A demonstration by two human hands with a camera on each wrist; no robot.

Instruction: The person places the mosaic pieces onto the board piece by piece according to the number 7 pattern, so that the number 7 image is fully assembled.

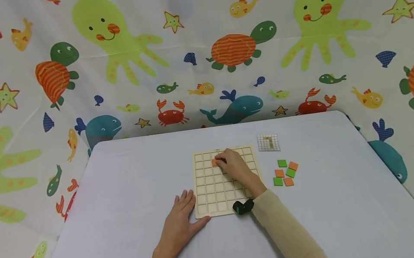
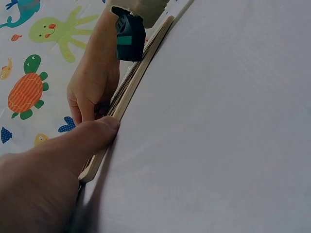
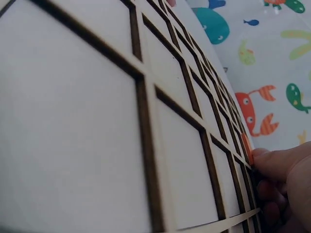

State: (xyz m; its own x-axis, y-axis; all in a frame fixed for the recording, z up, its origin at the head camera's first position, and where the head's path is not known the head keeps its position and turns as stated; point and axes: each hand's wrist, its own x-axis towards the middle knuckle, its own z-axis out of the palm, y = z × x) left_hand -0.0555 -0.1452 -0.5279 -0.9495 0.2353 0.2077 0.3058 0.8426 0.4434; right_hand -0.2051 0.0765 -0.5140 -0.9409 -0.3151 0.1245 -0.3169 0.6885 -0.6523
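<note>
A wooden grid board (image 1: 208, 198) lies flat on the table. At its upper middle, my right hand (image 1: 235, 168) pinches an orange square tile (image 1: 214, 162) over one of the cells. The right wrist view shows the thumb (image 3: 277, 162) against that orange tile (image 3: 247, 148); the other fingertips are partly hidden. My left hand (image 1: 180, 220) rests at the board's lower left corner, fingers along the left side and thumb at the near edge. In the left wrist view, the left thumb (image 2: 99, 131) touches the board's rim (image 2: 138, 85).
Right of the board lie several loose green tiles (image 1: 282, 163) and orange tiles (image 1: 279, 173). A small pattern card (image 1: 263, 147) with a printed grid lies above them. Beyond the white table (image 1: 119, 179) hangs a curtain (image 1: 185, 27) with sea animals.
</note>
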